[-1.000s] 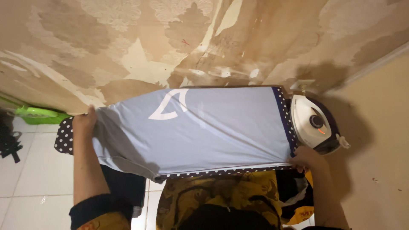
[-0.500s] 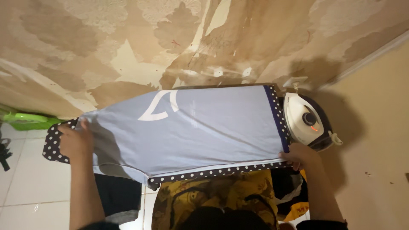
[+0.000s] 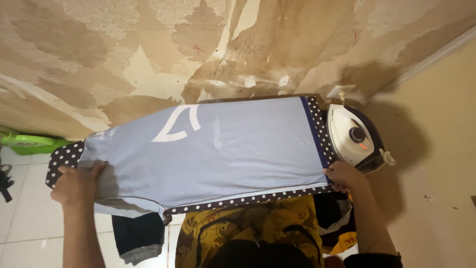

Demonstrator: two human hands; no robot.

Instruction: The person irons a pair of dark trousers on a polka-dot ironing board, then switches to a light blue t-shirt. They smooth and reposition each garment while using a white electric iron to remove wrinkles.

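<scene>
Pale blue shirt [image 3: 218,154] spread along polka-dot ironing board [image 3: 64,156], left hand [image 3: 79,183] gripping its left edge, right hand [image 3: 344,176] pinching its near right corner, iron [image 3: 354,139] just right, tiled floor [image 3: 25,218] open left

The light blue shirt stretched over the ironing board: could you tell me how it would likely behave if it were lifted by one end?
The light blue shirt would probably go floppy: its near-left part already hangs limp off the ironing board. It looks thin and light, lying flat where the left hand and right hand grip it. It may slide easily over the board's cover.
</scene>
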